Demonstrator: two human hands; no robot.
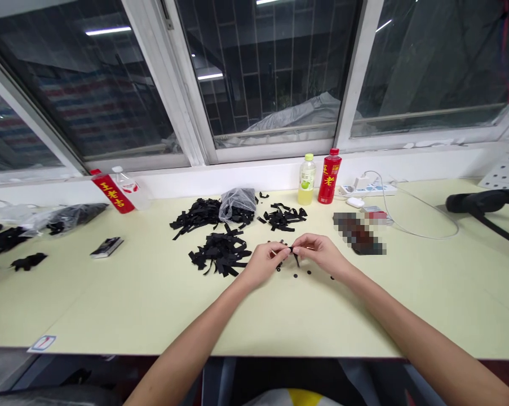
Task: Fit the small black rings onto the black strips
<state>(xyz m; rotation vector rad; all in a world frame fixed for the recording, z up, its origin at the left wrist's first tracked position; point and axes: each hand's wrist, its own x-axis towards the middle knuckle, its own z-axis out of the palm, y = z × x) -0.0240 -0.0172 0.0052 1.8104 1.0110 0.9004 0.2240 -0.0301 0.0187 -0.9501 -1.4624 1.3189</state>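
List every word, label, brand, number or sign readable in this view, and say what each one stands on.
"王老吉" on the red sleeve lying against the clear plastic bottle.
"王老" on the upright red bottle; any further characters cannot be read.
Too small to read: the print on the small black box and the white card at the table edge.
Pixelated, unreadable: the blurred item.
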